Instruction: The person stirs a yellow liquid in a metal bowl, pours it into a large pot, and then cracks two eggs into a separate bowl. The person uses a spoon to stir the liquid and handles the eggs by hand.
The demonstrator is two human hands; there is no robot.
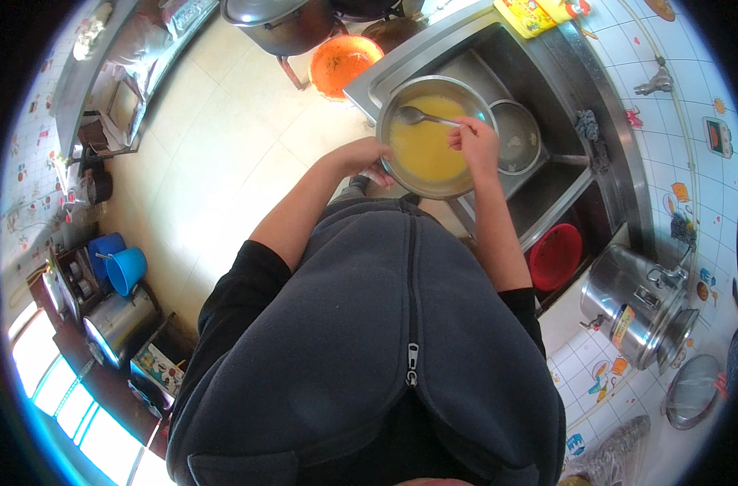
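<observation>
A wide stainless steel bowl (pixel 488 176) of yellow liquid (pixel 426 149) rests at the left edge of the sink, partly over its rim. My left hand (pixel 369 159) grips the bowl's near left rim. In my right hand (pixel 477 144) is the handle of a metal spoon (pixel 412 115), held over the bowl; whether its head touches the liquid I cannot tell. Just right of the bowl, a round metal pan (pixel 518 136) with a little liquid and a few pale bits stands in the sink basin.
Around the steel sink (pixel 566 79) are a yellow detergent bottle (pixel 533 15), a wall tap (pixel 654 82) and a red basin (pixel 555 256). An orange basin (pixel 344 65) and a large dark pot (pixel 290 30) stand beyond. At right is a steel urn (pixel 633 307); blue buckets (pixel 125 270) are at left.
</observation>
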